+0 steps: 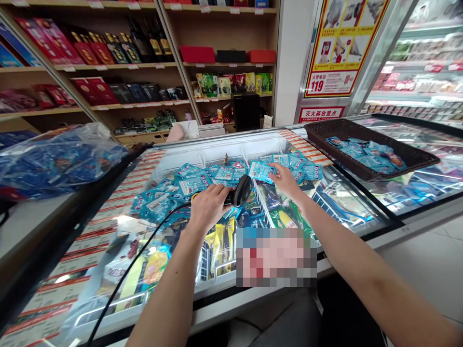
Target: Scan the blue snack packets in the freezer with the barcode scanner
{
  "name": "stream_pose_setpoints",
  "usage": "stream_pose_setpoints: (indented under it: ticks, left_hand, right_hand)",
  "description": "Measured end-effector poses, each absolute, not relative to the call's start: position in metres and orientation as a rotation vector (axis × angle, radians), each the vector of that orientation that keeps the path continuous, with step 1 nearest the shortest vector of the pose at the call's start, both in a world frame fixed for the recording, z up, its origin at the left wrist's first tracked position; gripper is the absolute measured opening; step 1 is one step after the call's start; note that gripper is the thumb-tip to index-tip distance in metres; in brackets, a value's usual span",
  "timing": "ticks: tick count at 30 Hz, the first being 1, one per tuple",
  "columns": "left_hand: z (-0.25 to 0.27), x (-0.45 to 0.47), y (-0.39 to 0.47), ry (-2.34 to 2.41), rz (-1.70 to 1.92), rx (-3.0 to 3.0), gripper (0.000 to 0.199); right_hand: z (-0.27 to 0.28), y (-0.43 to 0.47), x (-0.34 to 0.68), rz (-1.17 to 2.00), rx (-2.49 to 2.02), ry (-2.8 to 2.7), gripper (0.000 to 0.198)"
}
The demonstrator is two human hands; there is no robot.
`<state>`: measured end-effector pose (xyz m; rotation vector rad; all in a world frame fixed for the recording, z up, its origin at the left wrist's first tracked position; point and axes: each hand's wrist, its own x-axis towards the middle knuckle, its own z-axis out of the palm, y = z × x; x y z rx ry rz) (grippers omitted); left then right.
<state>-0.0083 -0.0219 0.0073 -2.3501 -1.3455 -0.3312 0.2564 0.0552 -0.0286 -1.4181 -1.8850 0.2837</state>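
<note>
My left hand (210,205) is wrapped round the handle of a black corded barcode scanner (243,191), whose head points to the right. Its black cord (144,245) runs down to the lower left. Between the thumb and fingers of my right hand (285,179) is the edge of a small blue packet (261,171), label side up, just right of the scanner. Many similar blue packets (159,202) lie spread over the glass top of a chest freezer (231,140), around both hands.
On the right, a dark brown basket (427,155) holds more blue packets. A clear plastic bag (61,156) of blue packs lies on the left. Price labels (77,255) line the freezer's left side. Shelves (126,67) with boxes and bottles stand behind. A blurred patch covers part of the front.
</note>
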Motion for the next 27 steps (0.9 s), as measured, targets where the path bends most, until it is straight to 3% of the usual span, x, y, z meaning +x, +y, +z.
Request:
stream_pose_setpoints:
  ticks: [21, 27]
  left_hand:
    - [0.006, -0.008, -0.022, -1.299, -0.291, -2.334, 0.035]
    - [0.008, -0.018, -0.020, -1.397, -0.322, -2.211, 0.037]
  right_hand:
    - [-0.033, 0.058, 0.255, 0.434, -1.308, -1.811, 0.041]
    - [-0.029, 0.060, 0.268, 0.285, -1.327, -1.613, 0.044]
